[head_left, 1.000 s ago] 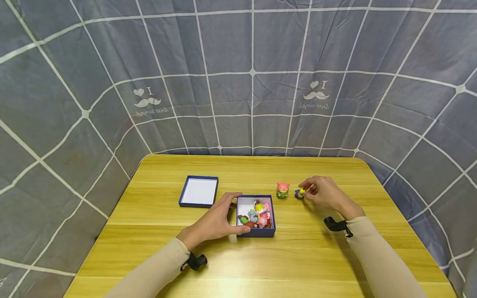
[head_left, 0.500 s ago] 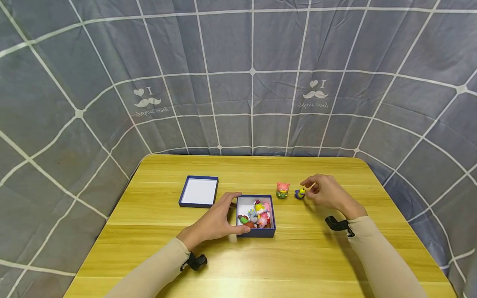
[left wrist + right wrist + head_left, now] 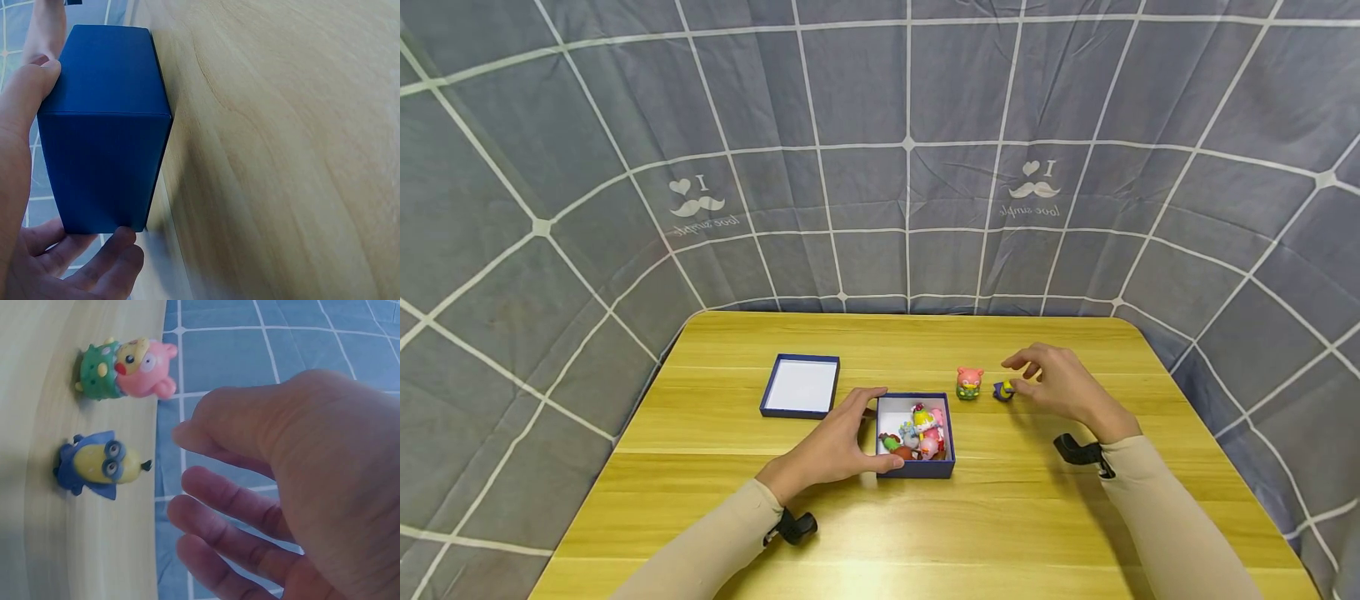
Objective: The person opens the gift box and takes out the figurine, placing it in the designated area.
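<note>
My left hand grips a blue open box by its left side, thumb at the front wall and fingers toward the back. Inside lie several small toy figures, heaped toward the right and front. The left wrist view shows the box's outer walls between thumb and fingers. My right hand hovers with relaxed, parted fingers just right of a yellow and blue minion figure, which stands upright on the table. Left of the minion stands a pink-headed figure with a green body.
A shallow blue box lid with a white inside lies left of the box. The wooden table ends at the back against a grey checked curtain.
My right hand has let go of the minion figure and risen slightly, its fingers spreading. The left hand and the box have not moved.
</note>
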Available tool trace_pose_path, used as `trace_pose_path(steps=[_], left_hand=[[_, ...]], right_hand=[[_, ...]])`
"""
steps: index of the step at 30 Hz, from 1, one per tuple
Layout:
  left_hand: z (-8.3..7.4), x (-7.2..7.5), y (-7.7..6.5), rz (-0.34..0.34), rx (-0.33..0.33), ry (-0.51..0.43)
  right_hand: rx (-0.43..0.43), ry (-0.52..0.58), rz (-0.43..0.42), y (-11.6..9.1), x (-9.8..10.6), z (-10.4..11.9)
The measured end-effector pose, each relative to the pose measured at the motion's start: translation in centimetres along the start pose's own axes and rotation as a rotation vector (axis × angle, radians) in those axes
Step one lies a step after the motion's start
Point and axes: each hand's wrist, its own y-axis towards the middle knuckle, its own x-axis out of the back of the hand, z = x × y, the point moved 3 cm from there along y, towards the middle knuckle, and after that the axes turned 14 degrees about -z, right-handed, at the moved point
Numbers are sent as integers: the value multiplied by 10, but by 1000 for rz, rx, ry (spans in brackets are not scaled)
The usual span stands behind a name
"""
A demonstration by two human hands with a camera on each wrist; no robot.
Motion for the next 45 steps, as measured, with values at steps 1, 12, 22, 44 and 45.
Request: trace_pose_path(steps=[1, 12, 22, 44, 45], left_hand=[[0, 0, 0, 0, -1, -1], [3, 2, 3, 3, 5, -17], [6, 4, 6, 5, -5, -28], [13, 7, 15, 15, -8, -32], [13, 7, 15, 15, -9, -31]], right_hand=[[2, -3, -2, 0, 0, 2], [61, -15, -16, 5, 0, 26], [93, -21, 31, 7, -7, 47], [195, -2, 133, 14, -22, 86], [203, -2, 140, 14, -23, 88]])
